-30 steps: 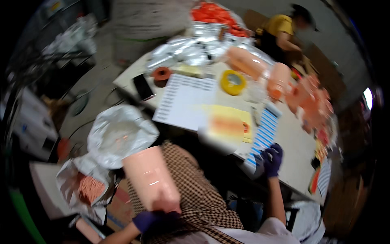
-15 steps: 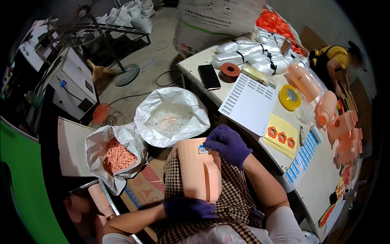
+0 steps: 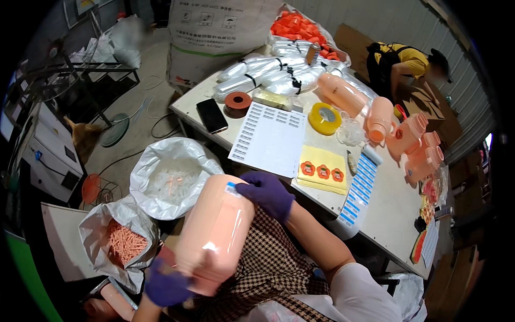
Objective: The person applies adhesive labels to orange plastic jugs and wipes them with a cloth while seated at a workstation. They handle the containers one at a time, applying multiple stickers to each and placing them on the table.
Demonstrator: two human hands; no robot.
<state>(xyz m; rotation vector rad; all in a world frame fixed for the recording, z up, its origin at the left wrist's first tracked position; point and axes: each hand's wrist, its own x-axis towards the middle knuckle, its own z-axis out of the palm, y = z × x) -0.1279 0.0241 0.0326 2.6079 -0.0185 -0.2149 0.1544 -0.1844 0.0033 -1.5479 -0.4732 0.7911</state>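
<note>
I hold the pink jug [image 3: 217, 228] slanted over the checked apron [image 3: 279, 244], long axis running lower left to upper right, left hand [image 3: 167, 285] with fingers closed on its near end, right hand [image 3: 268, 197], nearer the sticker [image 3: 232, 188], curled at its far end, grip indeterminable.

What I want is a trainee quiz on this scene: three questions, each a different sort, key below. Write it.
1. Which is closer to the blue-and-white label on the pink container?
A) the left hand
B) the right hand

2. True or false: the black phone lies to the left of the yellow tape roll.

3. How many red flower shapes show on the yellow sheet?

Key: 1. B; 2. True; 3. Three.
</note>
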